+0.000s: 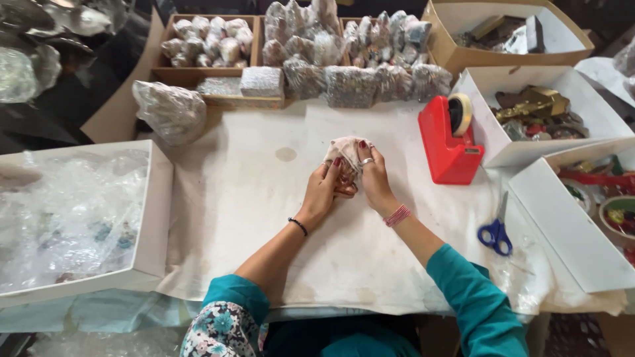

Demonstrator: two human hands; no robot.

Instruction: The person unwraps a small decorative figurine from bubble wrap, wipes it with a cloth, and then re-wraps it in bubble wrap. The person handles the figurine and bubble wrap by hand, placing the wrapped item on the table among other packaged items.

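Note:
Both my hands meet at the middle of the white-covered table [251, 218]. My left hand [324, 192] and my right hand [374, 182] together grip a small bundle wrapped in pale, crumpled paper [344, 151], held just above the table surface. The fingers of both hands close around its lower part, so what is inside stays hidden. A ring shows on my right hand, a pink bangle on that wrist, a black band on the left wrist.
A red tape dispenser [450, 142] stands right of my hands, blue-handled scissors [496, 233] nearer the front right. Wooden trays of wrapped bundles [297, 53] line the back. White boxes [569, 225] of trinkets sit right; a box of bubble wrap [73, 211] sits left.

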